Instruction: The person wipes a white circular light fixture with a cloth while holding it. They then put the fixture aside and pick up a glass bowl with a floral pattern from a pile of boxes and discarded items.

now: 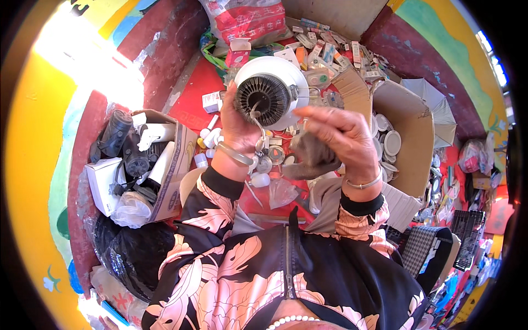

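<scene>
At upper centre, the left hand point(237, 125) grasps 1 round lamp with a black finned heat sink and wide white rim point(270, 91); a short pale cable point(260, 127) hangs from it. The right hand point(345, 132) is just beside the rim, fingers bent; I cannot tell whether they pinch anything. At right, 1 brown cardboard box point(410, 148) holds white discs point(392, 143).

A box point(177, 170) stands left of the lamp point(264, 98).
</scene>
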Motion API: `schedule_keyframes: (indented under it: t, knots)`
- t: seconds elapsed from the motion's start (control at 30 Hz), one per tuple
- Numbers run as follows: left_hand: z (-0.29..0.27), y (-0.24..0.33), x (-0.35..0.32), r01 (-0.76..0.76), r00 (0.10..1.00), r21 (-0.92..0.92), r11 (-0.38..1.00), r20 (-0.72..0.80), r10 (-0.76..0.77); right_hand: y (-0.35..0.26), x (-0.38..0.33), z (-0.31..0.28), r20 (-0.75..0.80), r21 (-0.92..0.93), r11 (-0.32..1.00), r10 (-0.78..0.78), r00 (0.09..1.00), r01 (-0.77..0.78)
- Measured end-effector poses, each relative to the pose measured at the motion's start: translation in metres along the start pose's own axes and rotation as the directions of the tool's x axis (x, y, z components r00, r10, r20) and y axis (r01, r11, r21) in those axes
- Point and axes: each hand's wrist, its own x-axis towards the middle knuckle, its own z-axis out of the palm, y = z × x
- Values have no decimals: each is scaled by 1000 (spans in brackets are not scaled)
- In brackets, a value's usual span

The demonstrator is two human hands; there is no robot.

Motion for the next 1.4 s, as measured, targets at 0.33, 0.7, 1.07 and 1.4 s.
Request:
schedule_keyframes:
  t: [0.33, 0.7, 1.07, 1.4]
  knots:
    - [-17, -9, -5, -93, 994, 113, 989, 64, 86, 4, 4, -28, -392, 615, 788, 257, 883, 43]
    - [9, -11, -11, -44, 992, -10, 999, 122, 45, 43, 19, 15, -120, -651, 630, -637, 761, 425]
    - [-10, -9, 4, -123, 992, 43, 992, 29, 121, 48, 20, 24, -90, -899, 405, -539, 838, 164]
    - [-13, 2, 7, -178, 977, 46, 983, -108, 182, 68, 15, 48, -136, -615, 747, -415, 900, 252]
